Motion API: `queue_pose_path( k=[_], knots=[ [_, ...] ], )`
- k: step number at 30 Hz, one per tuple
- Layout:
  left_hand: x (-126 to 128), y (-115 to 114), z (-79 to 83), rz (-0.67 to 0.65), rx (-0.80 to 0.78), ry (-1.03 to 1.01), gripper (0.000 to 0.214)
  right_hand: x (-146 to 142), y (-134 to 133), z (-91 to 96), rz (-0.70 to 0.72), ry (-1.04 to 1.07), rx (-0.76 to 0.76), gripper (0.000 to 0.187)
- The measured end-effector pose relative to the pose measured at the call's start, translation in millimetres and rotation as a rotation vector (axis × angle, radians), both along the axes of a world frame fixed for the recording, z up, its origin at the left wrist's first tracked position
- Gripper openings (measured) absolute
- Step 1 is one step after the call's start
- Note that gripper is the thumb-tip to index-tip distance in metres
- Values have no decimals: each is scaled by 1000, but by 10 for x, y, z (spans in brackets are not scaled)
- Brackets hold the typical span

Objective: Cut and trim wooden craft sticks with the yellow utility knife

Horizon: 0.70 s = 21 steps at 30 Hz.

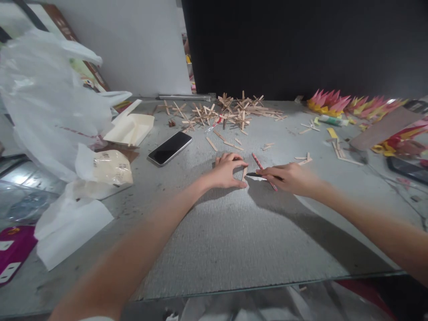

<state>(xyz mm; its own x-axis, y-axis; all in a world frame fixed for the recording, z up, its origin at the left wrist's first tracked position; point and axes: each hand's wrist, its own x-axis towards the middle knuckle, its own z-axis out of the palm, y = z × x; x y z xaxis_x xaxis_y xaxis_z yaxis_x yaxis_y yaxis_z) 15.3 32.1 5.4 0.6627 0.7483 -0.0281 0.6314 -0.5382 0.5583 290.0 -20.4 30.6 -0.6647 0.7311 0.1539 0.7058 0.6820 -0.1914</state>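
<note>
A short wooden craft stick (244, 173) stands between the thumb and fingertips of my left hand (227, 171), low over the grey table. My right hand (291, 177) grips a slim black tool with a pointed tip (253, 174), which looks like a knife. Its tip reaches to the stick or very near it; contact I cannot make out. Beneath the right hand passes a red patterned rod (257, 160), slanting on the tabletop, partly hidden by the fingers. Loose craft sticks (234, 145) lie just beyond my left hand.
Crossed stick pieces (230, 111) are heaped at the back. A black phone (170, 148) and cream paper tray (138, 127) lie left, beside a white plastic bag (50, 89). Pink and yellow paper flowers (329, 102) stand back right. The table's front edge (267, 290) is near me.
</note>
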Motion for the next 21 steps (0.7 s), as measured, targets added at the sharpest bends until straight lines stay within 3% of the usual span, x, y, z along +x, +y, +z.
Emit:
queue_pose_path(
  k=[13,21],
  knots=[
    [-37,14,50,-80,-54,39,71,-14,25,101,60,-89,-72,36],
    [-12,8,47,-83,-20,45,66,-315,187,517,168,-297,-165,30]
  ],
)
